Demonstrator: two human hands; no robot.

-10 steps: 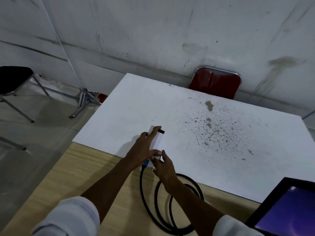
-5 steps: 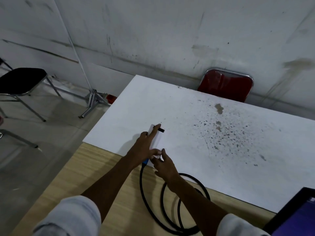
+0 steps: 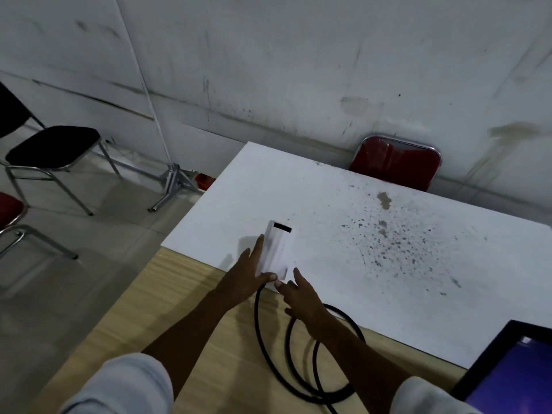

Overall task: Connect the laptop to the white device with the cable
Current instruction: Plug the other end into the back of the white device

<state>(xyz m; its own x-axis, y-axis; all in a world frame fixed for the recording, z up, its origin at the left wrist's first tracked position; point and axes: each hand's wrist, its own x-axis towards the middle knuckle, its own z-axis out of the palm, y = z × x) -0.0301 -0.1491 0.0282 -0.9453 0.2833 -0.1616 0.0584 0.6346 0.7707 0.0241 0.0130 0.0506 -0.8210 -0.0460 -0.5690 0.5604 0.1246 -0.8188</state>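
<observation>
Here, in the head view, a white device (image 3: 277, 249) is seen lying flat on the white board (image 3: 328, 234), close to the board's near edge, with a black slot at its far end. The left hand (image 3: 248, 276) is laid against the device's left side, its fingers stretched along that edge and its thumb curled against the device's near end; the device is thus steadied rather than lifted. The right hand (image 3: 298, 294) is placed just beside the device's near end, its fingers loosely spread and its thumb tip met with the left thumb; whether anything is pinched there cannot be told. A black cable (image 3: 268, 348) is run from the device's near end, under the two hands, and is coiled in loops on the wooden table (image 3: 194, 300) nearer the person than the device. The laptop (image 3: 513, 372) is seen well apart from the device, to its right and nearer, only a corner of its lit screen being in view. A red chair (image 3: 397, 162) is stood beyond the device, past the board's far edge.
</observation>
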